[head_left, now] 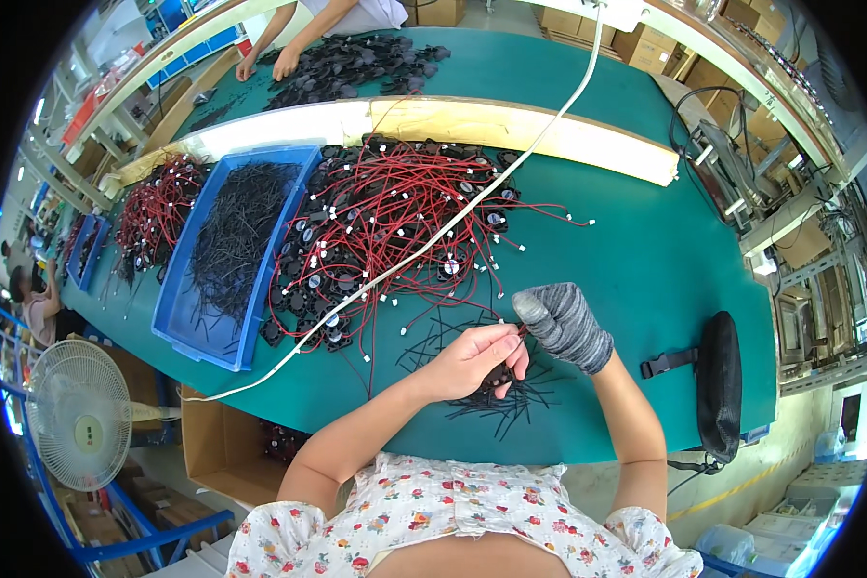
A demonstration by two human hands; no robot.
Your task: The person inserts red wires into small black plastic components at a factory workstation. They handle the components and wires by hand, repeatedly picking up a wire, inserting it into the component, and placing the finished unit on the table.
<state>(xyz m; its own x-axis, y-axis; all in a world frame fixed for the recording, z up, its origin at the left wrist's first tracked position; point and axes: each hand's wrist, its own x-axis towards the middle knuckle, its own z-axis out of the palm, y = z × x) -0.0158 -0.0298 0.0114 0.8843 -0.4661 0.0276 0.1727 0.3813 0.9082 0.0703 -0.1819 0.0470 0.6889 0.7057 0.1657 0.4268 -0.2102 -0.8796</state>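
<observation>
My bare left hand (479, 360) is closed round a small black fan (497, 377), mostly hidden by the fingers. My right hand (564, 326), in a grey knitted glove, pinches beside the left fingertips, where a short bit of the fan's dark red wire (523, 330) shows. Its exact grip is partly hidden. Loose thin black tubes (506, 412) lie scattered on the table beneath both hands. Just beyond is a large heap of black fans with red wires (395, 217), with white plugs and round pale labels.
A blue tray (250, 337) of black tubes stands left of the heap, with another wired pile (159, 207) beyond. A white cable (424, 246) crosses the green table (636, 289). A black pouch (718, 385) lies right. Past a pale divider (520, 125), another person's hands (286, 64) handle black parts.
</observation>
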